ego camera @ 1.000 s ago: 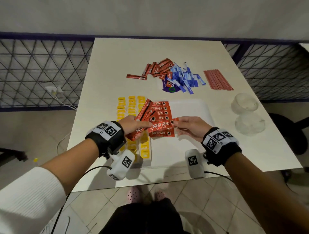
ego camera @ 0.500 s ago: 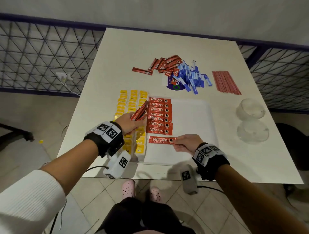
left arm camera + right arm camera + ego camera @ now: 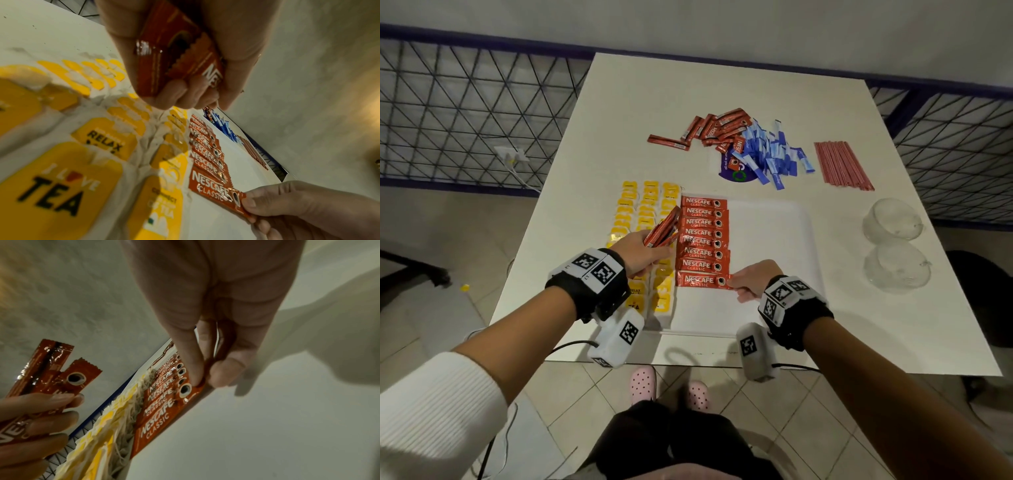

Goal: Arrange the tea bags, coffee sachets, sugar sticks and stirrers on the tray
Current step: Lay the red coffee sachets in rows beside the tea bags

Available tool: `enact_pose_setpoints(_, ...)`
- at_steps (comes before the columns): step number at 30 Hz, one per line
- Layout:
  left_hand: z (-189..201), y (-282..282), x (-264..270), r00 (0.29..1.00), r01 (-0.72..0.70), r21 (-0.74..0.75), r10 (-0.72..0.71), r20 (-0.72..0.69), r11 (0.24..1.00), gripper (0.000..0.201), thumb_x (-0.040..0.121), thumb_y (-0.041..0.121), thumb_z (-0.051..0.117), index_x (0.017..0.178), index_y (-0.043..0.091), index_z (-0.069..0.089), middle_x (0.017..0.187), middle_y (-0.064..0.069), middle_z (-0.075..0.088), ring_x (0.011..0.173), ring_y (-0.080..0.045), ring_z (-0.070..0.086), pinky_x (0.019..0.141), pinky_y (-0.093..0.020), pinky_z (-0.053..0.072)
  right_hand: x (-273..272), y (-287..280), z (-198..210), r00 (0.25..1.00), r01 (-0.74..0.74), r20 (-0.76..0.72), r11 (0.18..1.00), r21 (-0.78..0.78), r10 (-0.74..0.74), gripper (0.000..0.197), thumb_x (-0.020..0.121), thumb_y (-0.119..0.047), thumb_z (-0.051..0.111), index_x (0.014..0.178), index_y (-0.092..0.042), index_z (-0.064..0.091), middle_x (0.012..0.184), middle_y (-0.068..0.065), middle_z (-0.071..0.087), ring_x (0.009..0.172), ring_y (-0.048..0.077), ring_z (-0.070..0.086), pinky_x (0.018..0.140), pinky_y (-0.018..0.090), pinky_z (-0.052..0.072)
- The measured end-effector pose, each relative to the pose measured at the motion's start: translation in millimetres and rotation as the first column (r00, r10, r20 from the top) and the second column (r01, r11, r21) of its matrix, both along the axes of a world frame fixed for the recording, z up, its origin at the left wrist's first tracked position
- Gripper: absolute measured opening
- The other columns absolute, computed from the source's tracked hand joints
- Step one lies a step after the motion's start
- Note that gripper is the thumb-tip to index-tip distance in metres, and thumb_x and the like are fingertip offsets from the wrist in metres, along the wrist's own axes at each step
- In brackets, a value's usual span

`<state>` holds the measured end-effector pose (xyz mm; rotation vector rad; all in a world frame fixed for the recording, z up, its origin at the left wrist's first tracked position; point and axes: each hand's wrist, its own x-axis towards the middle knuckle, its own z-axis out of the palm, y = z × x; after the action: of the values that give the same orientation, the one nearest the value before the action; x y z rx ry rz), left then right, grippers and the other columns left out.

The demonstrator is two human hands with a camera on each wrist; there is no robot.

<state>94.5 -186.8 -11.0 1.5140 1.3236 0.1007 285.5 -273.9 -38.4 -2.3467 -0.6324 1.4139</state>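
A white tray [image 3: 767, 240] lies near the table's front edge. Yellow tea bags [image 3: 645, 209] fill its left side in columns, and a column of red coffee sachets [image 3: 703, 233] runs beside them. My right hand [image 3: 751, 279] pinches the right end of the nearest sachet [image 3: 703, 280] [image 3: 216, 192] [image 3: 162, 415], which lies at the column's near end. My left hand [image 3: 643, 251] grips a small bundle of coffee sachets [image 3: 662, 228] [image 3: 176, 53] [image 3: 47, 369] above the tea bags. Farther back lie loose coffee sachets [image 3: 719, 132], blue sugar sticks [image 3: 774, 154] and red stirrers [image 3: 840, 164].
Two clear glass bowls [image 3: 893, 222] [image 3: 897, 265] sit on the table right of the tray. A purple printed card [image 3: 734, 168] lies under the sugar sticks. A metal lattice fence [image 3: 465, 116] borders the table on both sides. My feet [image 3: 667, 387] stand at the table's front edge.
My right hand drew one sachet off the bundle, carried it toward me and set it down at the near end of the column. The left hand kept the remaining bundle over the tea bags.
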Motion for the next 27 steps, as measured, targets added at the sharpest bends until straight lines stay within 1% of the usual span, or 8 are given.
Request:
enact_pose_setpoints(3, 2, 0, 1, 1.000, 0.025, -0.018, -0.025, -0.005, 1.000, 0.010, 0.090, 0.023, 0.058, 0.087, 0.021, 0.049, 0.052, 0.001, 0.044, 0.029, -0.004, 0.034, 0.032, -0.014, 0.029, 1, 1, -2, 1.000, -0.006, 0.019, 1.000, 0.013, 0.006, 0.012, 0.079, -0.012, 0.070, 0.087, -0.005, 0.066, 0.066, 0.005, 0.060, 0.056, 0.016, 0.055, 0.080, 0.029, 0.052)
enact_pose_setpoints(6, 2, 0, 2, 0.999, 0.032, -0.029, -0.032, -0.003, 0.999, 0.010, 0.090, 0.023, 0.058, 0.088, 0.020, 0.049, 0.052, 0.003, 0.045, 0.026, -0.002, 0.034, 0.032, -0.014, 0.029, 1, 2, -2, 0.999, -0.031, 0.030, 1.000, 0.002, 0.031, 0.014, 0.080, -0.013, 0.070, 0.090, -0.004, 0.065, 0.066, 0.005, 0.059, 0.056, 0.015, 0.055, 0.073, 0.026, 0.050)
enact_pose_setpoints(8, 0, 0, 2, 0.999, 0.035, -0.032, -0.035, -0.009, 0.999, 0.012, 0.090, 0.024, 0.059, 0.085, 0.021, 0.049, 0.052, 0.004, 0.046, 0.027, -0.002, 0.035, 0.033, -0.015, 0.030, 0, 5, -1, 0.999, -0.042, 0.029, 0.999, -0.017, 0.042, 0.010, 0.081, -0.013, 0.069, 0.078, -0.007, 0.061, 0.062, 0.004, 0.057, 0.053, 0.015, 0.053, 0.064, 0.022, 0.048)
enact_pose_setpoints(10, 0, -1, 2, 0.999, 0.046, -0.036, -0.047, -0.017, 0.998, 0.015, 0.089, 0.026, 0.060, 0.080, 0.023, 0.048, 0.052, 0.004, 0.046, 0.030, -0.004, 0.036, 0.035, -0.016, 0.031, 0, 7, -2, 0.999, -0.048, 0.023, 0.998, -0.030, 0.049, 0.018, 0.080, -0.012, 0.069, 0.068, -0.008, 0.057, 0.059, 0.004, 0.055, 0.050, 0.015, 0.050, 0.062, 0.023, 0.047)
enact_pose_setpoints(15, 1, -2, 0, 0.998, 0.063, -0.056, -0.063, -0.003, 0.996, 0.014, 0.089, 0.025, 0.060, 0.081, 0.021, 0.048, 0.049, 0.004, 0.043, 0.027, -0.003, 0.034, 0.033, -0.015, 0.030, 0, 8, -7, 1.000, -0.030, -0.001, 1.000, -0.002, 0.030, 0.014, 0.080, -0.014, 0.071, 0.087, -0.003, 0.066, 0.063, 0.006, 0.059, 0.053, 0.015, 0.052, 0.087, 0.034, 0.054)
enact_pose_setpoints(21, 1, -2, -4, 0.998, 0.062, -0.078, -0.061, 0.015, 0.995, 0.014, 0.088, 0.024, 0.062, 0.083, 0.022, 0.049, 0.051, 0.003, 0.044, 0.029, -0.003, 0.035, 0.033, -0.014, 0.030, 2, 9, -6, 0.999, -0.035, -0.009, 0.999, -0.001, 0.035, 0.022, 0.082, -0.015, 0.069, 0.097, 0.001, 0.067, 0.066, 0.006, 0.060, 0.058, 0.015, 0.052, 0.093, 0.035, 0.051)
enact_pose_setpoints(24, 3, 0, -5, 0.997, 0.080, -0.108, -0.078, 0.023, 0.991, 0.018, 0.086, 0.026, 0.064, 0.078, 0.018, 0.049, 0.049, 0.004, 0.046, 0.031, -0.005, 0.037, 0.034, -0.015, 0.032, 5, 9, -2, 0.999, 0.014, -0.030, 0.999, 0.040, -0.012, 0.018, 0.083, -0.015, 0.068, 0.092, 0.000, 0.067, 0.065, 0.008, 0.058, 0.057, 0.018, 0.050, 0.089, 0.033, 0.052)
enact_pose_setpoints(27, 7, 1, -4, 0.992, 0.100, -0.175, -0.084, 0.100, 0.979, 0.019, 0.085, 0.027, 0.065, 0.076, 0.014, 0.055, 0.046, 0.007, 0.057, 0.035, -0.005, 0.047, 0.040, -0.016, 0.041, 8, 9, 12, 0.998, 0.006, -0.055, 0.981, 0.195, 0.005, 0.013, 0.082, -0.016, 0.069, 0.083, -0.005, 0.061, 0.065, 0.008, 0.059, 0.053, 0.017, 0.050, 0.069, 0.029, 0.051)
